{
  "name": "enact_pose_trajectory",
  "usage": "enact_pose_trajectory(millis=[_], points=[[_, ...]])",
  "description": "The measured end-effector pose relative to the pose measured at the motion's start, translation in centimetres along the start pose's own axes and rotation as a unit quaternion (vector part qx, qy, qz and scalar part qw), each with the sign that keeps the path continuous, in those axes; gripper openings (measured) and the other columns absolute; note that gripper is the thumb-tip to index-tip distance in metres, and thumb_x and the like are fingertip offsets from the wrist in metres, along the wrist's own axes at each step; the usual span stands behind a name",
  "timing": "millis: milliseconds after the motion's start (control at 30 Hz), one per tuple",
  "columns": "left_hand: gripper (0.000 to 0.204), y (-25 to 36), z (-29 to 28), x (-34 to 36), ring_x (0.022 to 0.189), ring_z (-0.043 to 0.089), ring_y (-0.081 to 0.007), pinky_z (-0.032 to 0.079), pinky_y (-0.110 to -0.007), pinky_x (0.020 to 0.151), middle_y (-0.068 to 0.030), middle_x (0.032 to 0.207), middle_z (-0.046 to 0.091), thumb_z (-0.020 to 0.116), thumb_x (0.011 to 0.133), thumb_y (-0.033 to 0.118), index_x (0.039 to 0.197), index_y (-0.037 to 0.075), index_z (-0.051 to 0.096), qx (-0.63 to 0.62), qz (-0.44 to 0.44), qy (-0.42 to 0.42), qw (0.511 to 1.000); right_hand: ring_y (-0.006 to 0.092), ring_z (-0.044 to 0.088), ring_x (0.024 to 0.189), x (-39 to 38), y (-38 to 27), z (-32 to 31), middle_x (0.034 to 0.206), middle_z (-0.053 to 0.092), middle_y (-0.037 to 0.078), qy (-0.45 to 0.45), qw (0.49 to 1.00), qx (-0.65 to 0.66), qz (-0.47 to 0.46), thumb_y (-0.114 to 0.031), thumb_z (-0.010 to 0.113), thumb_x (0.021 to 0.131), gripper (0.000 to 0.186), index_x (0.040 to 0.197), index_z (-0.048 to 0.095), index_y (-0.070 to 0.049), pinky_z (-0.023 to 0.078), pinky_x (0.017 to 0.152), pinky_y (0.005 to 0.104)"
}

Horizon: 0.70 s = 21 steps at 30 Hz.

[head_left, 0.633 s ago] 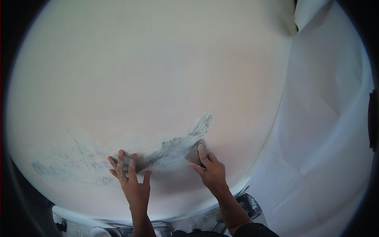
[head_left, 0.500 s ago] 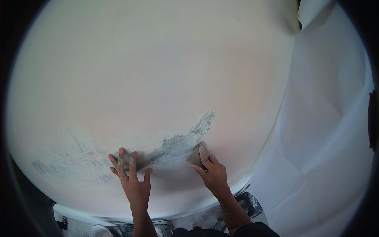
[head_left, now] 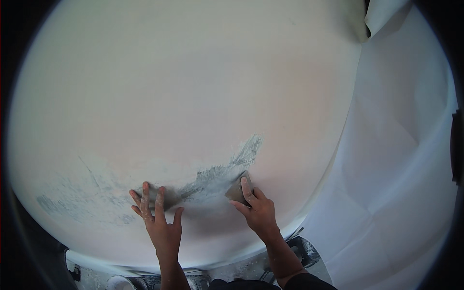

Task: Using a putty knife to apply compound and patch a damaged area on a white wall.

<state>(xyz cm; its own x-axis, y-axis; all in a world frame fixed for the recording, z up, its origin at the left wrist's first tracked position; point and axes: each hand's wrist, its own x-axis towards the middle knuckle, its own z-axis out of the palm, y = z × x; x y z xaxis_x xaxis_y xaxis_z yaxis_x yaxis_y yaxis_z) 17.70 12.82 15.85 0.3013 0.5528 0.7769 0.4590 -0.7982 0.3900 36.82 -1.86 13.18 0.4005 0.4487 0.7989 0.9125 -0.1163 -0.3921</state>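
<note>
A large, pale, curved panel (head_left: 203, 96) fills most of the head view. Grey scuffed streaks (head_left: 215, 175) run across its near part, with fainter scratches toward the left. My left hand (head_left: 159, 220) rests on it with spread, dust-whitened fingers; a dark patch, apparently shadow, lies around them. To the right, my right hand (head_left: 258, 212) presses a small grey-brown sanding pad (head_left: 237, 190) to the panel beside the streaks. The index finger lies along the pad's top and the thumb is at its near edge. The pad's underside is hidden.
White sheeting (head_left: 386, 169) hangs in folds along the panel's right side. Below the near edge are dark, dusty parts (head_left: 304, 251) and a whitish round container (head_left: 121, 282). A dark opening shows at the top right.
The whole view has shifted slightly, moving panel and hands a little to the left in the picture. Against the panel, both hands and the pad look almost unmoved.
</note>
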Motion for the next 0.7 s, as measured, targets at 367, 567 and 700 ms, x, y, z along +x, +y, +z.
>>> enact_pose_trajectory(millis=[367, 567, 700], points=[[0.076, -0.3, 0.3, -0.1, 0.150, 0.009, -0.0431, 0.009, -0.068, 0.117, -0.0057, 0.160, 0.027, 0.085, 0.069, 0.012, 0.138, 0.019, 0.053, -0.004, 0.000, -0.002, 1.000, 0.0228, 0.057, 0.058, -1.2, 0.0, 0.7, 0.077, 0.053, 0.009, 0.010, 1.000, -0.001, 0.008, -0.035, 0.077, 0.083, 0.068, 0.142, 0.053, -0.013, 0.052, 0.053, 0.0355], [0.075, -0.4, 0.5, 0.1, 0.150, 0.010, -0.0432, 0.008, -0.067, 0.118, -0.0060, 0.160, 0.027, 0.085, 0.070, 0.013, 0.138, 0.019, 0.053, -0.007, 0.002, -0.004, 1.000, 0.0232, 0.057, 0.057, -0.2, 0.4, 0.9, 0.077, 0.053, 0.009, 0.024, 1.000, 0.012, 0.007, -0.032, 0.079, 0.081, 0.068, 0.141, 0.054, -0.010, 0.051, 0.051, 0.0343], [0.076, -0.4, 0.5, 0.1, 0.150, 0.010, -0.0429, 0.009, -0.067, 0.118, -0.0060, 0.160, 0.027, 0.085, 0.069, 0.013, 0.138, 0.019, 0.053, -0.004, 0.005, -0.003, 1.000, 0.0229, 0.057, 0.057, -1.6, 0.7, 1.7, 0.078, 0.054, 0.009, 0.035, 0.999, 0.017, -0.008, -0.032, 0.079, 0.081, 0.069, 0.141, 0.054, -0.011, 0.051, 0.051, 0.0339]])
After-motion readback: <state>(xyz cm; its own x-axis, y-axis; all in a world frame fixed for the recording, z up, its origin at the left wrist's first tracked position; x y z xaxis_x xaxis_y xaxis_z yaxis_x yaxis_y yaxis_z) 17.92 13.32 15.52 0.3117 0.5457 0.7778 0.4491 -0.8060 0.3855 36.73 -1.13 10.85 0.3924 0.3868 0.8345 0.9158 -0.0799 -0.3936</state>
